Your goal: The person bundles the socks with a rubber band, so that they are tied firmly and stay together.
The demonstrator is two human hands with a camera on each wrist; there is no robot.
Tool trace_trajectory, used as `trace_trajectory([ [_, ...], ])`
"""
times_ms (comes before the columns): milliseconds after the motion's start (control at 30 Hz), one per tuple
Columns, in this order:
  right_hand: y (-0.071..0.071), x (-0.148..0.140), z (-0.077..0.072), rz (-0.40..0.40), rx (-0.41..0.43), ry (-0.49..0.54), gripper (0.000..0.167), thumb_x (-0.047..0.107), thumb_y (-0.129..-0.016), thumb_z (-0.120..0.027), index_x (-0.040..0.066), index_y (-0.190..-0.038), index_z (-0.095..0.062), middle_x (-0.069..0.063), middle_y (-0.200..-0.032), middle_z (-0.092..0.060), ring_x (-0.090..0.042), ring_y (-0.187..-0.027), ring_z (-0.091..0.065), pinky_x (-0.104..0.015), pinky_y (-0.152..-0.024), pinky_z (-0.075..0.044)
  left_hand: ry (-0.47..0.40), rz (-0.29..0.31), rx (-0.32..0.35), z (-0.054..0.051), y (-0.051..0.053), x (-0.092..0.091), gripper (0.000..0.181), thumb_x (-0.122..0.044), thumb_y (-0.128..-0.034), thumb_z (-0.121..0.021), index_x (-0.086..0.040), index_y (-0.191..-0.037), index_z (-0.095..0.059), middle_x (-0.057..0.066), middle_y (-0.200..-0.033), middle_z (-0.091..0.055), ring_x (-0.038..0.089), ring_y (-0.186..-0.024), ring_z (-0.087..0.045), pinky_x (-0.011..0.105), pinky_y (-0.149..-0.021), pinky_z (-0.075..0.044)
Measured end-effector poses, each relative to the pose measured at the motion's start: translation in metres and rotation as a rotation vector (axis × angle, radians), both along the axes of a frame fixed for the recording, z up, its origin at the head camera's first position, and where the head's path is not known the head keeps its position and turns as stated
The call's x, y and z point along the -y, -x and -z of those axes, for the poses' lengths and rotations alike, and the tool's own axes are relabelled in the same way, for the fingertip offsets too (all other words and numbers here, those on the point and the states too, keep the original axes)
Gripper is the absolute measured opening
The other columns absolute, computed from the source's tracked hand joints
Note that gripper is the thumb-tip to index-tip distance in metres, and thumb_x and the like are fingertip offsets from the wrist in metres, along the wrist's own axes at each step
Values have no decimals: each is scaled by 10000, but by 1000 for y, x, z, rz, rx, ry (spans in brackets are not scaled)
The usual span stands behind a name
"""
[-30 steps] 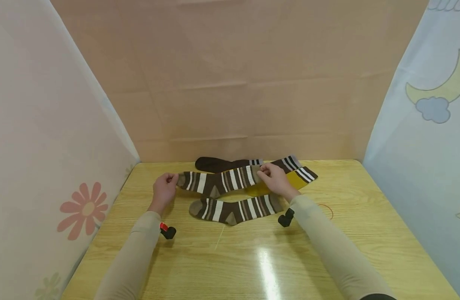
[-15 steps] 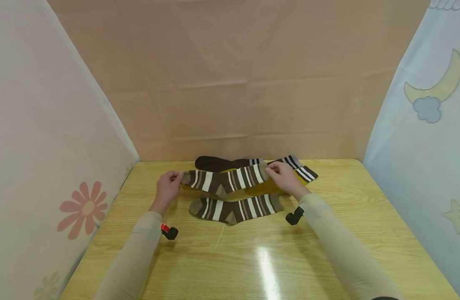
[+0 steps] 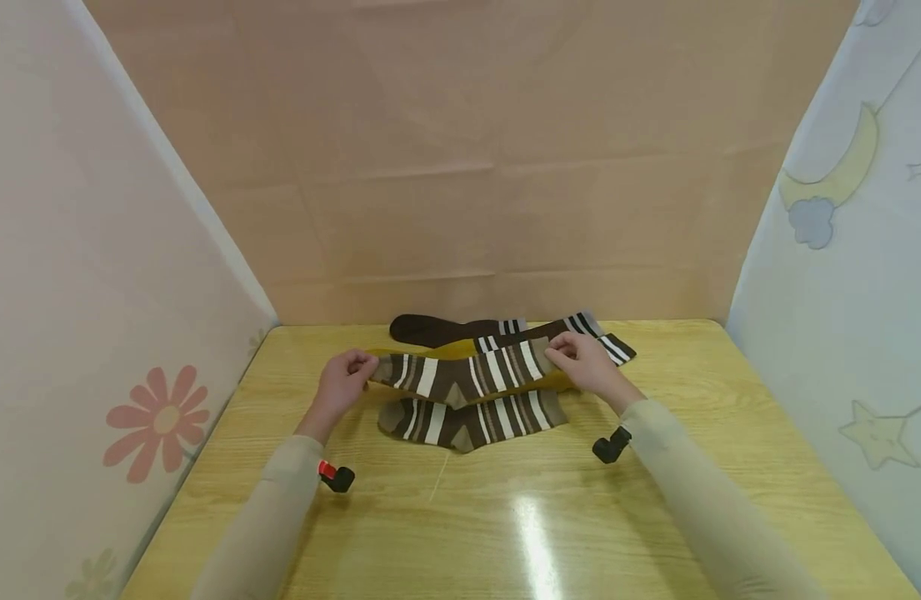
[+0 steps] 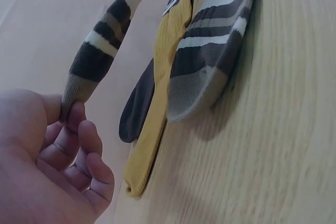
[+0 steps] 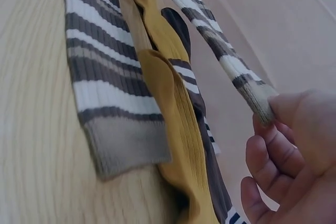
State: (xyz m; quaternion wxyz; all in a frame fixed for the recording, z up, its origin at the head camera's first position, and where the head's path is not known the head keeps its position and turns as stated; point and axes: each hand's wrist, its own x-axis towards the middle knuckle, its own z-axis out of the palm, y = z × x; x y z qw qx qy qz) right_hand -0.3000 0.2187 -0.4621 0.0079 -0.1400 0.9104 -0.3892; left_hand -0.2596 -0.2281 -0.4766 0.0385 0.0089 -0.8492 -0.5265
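A brown, white and tan striped sock [image 3: 460, 372] hangs stretched above the table between both hands, its heel sagging in the middle. My left hand [image 3: 343, 382] pinches its tan toe between thumb and fingertips, as the left wrist view shows. At the other end, my right hand [image 3: 589, 364] pinches the tan cuff; the remaining fingers curl loosely in the right wrist view. Flat on the table just below lies a matching striped sock [image 3: 475, 422], toe to the left, its upper edge partly covered by the held one in the head view.
Behind lie mustard socks [image 4: 157, 103] with dark, white-striped cuffs, and dark brown socks [image 3: 437, 330] with grey, black-striped cuffs, overlapping one another. They rest on a wooden table [image 3: 400, 533]. A tan backdrop [image 3: 498, 167] rises at the rear, with printed cloth walls on both sides.
Both hands have moved right with the held striped sock, and over the last half second also lower, nearer the matching sock on the table. The other socks stay put.
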Motion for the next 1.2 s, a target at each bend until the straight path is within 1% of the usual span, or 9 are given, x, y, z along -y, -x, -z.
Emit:
trace_trajectory([
  [133,-4,-8,2,-8,-17,-19,314,334,-1072,-635,53,-1199,-694,-111,-1068,-725,-252,-940,-662,-435,-802,-533,-10,47,14,2,-4,-1,275,-275,-1082,-624,-17,-1128,-708,71,-883,-687,280,-779,-621,313,-660,-511],
  [300,-9,-15,2,-20,-13,-31,270,318,-1066,-649,69,-1156,-702,-70,-982,-725,-199,-831,-638,-385,-727,-508,-4,88,5,-1,-10,-5,249,-230,-1074,-639,5,-1109,-715,59,-865,-688,233,-743,-609,363,-680,-537],
  [433,-14,-19,1,-37,-18,-34,255,291,-1062,-658,53,-1141,-703,-53,-945,-723,-173,-784,-619,-372,-699,-492,25,106,1,0,-13,-6,225,-200,-1069,-646,7,-1096,-727,75,-870,-692,285,-752,-635,427,-725,-566],
  [600,-19,-22,1,-48,-23,-36,252,266,-1055,-673,28,-1134,-695,-50,-926,-734,-160,-792,-639,-361,-701,-499,52,147,21,0,-17,-5,227,-212,-1059,-664,2,-1086,-735,108,-875,-699,322,-782,-657,447,-724,-569],
  [700,-22,-24,3,-39,-1,-42,259,271,-1052,-676,29,-1143,-690,-42,-925,-735,-153,-808,-652,-331,-700,-506,50,175,49,0,-20,-5,223,-203,-1056,-669,6,-1095,-736,110,-900,-718,312,-801,-662,431,-711,-565],
  [800,-25,-25,7,-53,30,-37,263,266,-1058,-666,22,-1153,-686,-48,-940,-730,-155,-831,-654,-319,-707,-513,53,205,78,1,-21,-3,225,-194,-1055,-668,16,-1105,-730,104,-918,-736,291,-807,-665,413,-691,-556],
  [900,-27,-26,11,-64,53,-30,234,253,-1055,-670,31,-1124,-692,-52,-952,-725,-161,-839,-650,-323,-717,-524,64,234,100,4,-22,-2,230,-196,-1053,-671,19,-1112,-723,84,-927,-741,250,-812,-663,386,-692,-545],
  [1033,-30,-26,16,-68,62,-36,212,248,-1049,-680,40,-1088,-700,-49,-950,-716,-160,-831,-636,-322,-729,-531,90,259,123,7,-22,0,227,-208,-1049,-678,6,-1110,-724,62,-916,-737,219,-807,-649,344,-682,-522],
  [1200,-32,-27,23,-88,69,-43,178,211,-1044,-684,33,-1055,-701,-52,-924,-708,-163,-811,-624,-300,-720,-527,104,288,154,9,-24,2,226,-229,-1046,-682,-13,-1097,-727,54,-861,-711,218,-753,-594,307,-622,-481],
])
